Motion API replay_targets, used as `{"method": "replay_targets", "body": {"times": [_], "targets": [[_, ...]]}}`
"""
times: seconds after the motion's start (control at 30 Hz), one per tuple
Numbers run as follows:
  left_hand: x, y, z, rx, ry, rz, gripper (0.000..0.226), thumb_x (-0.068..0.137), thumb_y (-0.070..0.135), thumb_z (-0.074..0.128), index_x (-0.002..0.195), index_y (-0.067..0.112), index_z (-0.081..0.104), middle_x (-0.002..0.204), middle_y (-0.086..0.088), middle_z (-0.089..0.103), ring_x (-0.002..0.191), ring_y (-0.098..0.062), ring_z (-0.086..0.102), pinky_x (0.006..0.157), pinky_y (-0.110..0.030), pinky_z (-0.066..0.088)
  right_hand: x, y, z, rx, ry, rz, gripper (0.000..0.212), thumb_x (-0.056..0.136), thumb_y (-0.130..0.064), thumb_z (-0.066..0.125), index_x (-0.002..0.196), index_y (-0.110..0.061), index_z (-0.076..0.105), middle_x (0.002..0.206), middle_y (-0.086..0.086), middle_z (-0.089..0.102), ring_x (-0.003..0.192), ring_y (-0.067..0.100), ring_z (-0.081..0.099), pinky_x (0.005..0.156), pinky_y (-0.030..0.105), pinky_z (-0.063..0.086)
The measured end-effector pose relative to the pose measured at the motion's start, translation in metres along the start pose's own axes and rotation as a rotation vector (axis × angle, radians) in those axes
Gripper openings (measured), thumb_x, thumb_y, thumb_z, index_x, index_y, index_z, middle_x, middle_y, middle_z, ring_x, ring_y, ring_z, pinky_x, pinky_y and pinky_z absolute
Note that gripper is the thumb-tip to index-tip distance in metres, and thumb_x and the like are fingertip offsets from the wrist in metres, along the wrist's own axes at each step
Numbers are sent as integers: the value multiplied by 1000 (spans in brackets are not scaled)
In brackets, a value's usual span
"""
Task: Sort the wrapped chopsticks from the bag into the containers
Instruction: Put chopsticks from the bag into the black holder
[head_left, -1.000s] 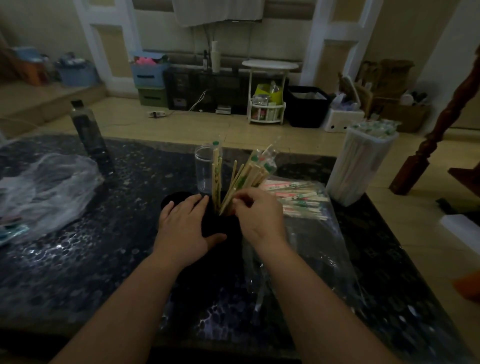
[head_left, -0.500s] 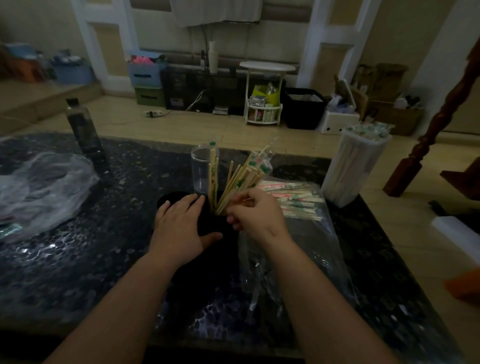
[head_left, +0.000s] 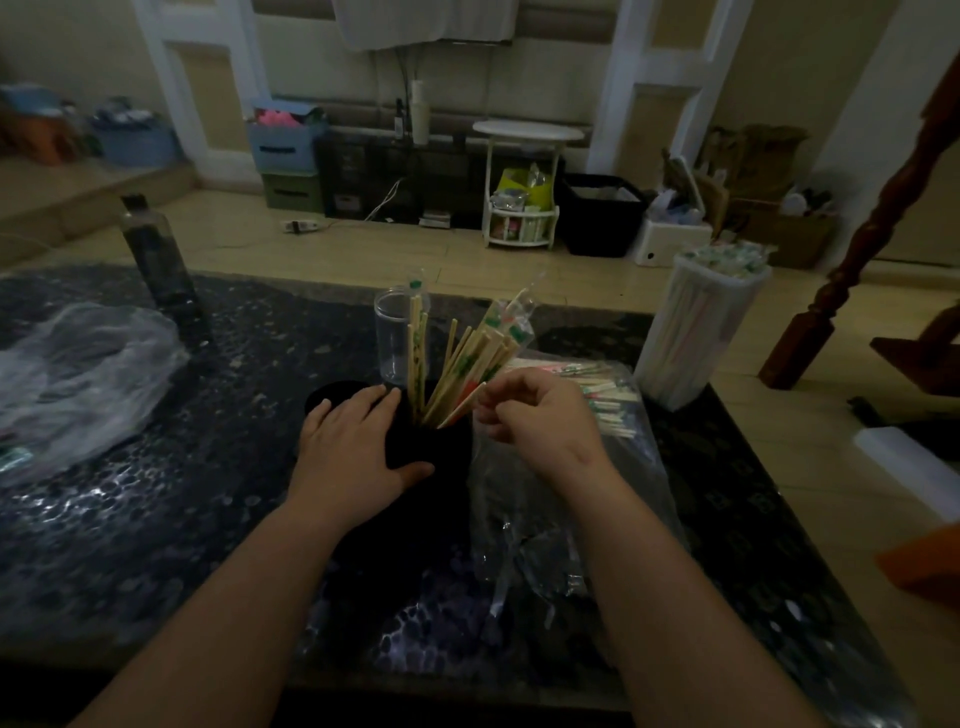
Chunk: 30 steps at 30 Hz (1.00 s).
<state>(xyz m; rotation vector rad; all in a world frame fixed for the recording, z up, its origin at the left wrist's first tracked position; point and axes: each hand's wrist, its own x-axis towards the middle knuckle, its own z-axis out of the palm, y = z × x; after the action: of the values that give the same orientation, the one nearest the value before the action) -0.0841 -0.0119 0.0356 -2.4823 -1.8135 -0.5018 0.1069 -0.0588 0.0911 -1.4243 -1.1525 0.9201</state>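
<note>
1. On the dark speckled table (head_left: 156, 493) a black container (head_left: 447, 447) stands near the middle of the view; it serves as the centre of the dial for every direction below
2. Wrapped chopsticks (head_left: 457, 364) stand in the black container, most of them fanned out and leaning toward 1 o'clock, a few nearly upright at 12 o'clock; the wrappers carry green and red print
3. The left hand (head_left: 358, 447) rests on the container's 9 o'clock side, fingers straight and slightly spread over the rim, thumb stretched across the near wall; the fingers curl round nothing
4. The right hand (head_left: 540, 421) is at 3 o'clock, just beside the container, with its fingers curled inward. Its fingertips (head_left: 498, 410) meet the upper end of the lowest leaning pair, the one with red print; whether they pinch it or only touch it cannot be told
5. A plastic bag (head_left: 545, 499) lies flat on the table from 3 to 5 o'clock, passing under the right wrist; loose pairs (head_left: 608, 395) lie inside its far end at 2 o'clock
6. A clear jar (head_left: 395, 338) stands upright at 12 o'clock, just behind the container
7. A white container (head_left: 701, 332) stands upright at 2 o'clock, well apart, near the table's far right edge, packed with wrapped pairs whose ends show at its top
8. A dark bottle (head_left: 156, 265) stands at 10 o'clock, and crumpled plastic (head_left: 78, 374) lies at 9 o'clock, both well apart from the hands
</note>
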Motion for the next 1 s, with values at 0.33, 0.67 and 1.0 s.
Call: {"method": "replay_targets", "body": {"times": [0.33, 0.67, 1.0], "targets": [[-1, 3, -2, 6, -9, -22, 94, 78, 71, 59, 153, 28, 24, 158, 7, 24, 145, -14, 24, 118, -38, 6, -26, -7, -43, -375, -405, 405, 26, 97, -2, 43, 78, -6, 59, 67, 11, 62, 49, 18, 58, 45, 22, 47], [-2, 5, -5, 13, -30, -40, 91, 81, 70, 56, 154, 28, 23, 159, 8, 22, 145, -13, 22, 118, -39, 6, -13, 38, -41, -1058, -481, 217, 73, 95, -6, 46, 158, -18, 11, 166, 2, 3, 151, 27, 14, 121, 39, 21], [1, 9, -3, 42, 61, -59, 82, 76, 70, 60, 144, 28, 42, 148, 7, 41, 143, -14, 26, 119, -46, 2, 13, 94, -34, -1082, -172, 144, 74, 98, -24, 50, 158, -15, 7, 166, 3, 6, 151, 22, 9, 120, 38, 16]]}}
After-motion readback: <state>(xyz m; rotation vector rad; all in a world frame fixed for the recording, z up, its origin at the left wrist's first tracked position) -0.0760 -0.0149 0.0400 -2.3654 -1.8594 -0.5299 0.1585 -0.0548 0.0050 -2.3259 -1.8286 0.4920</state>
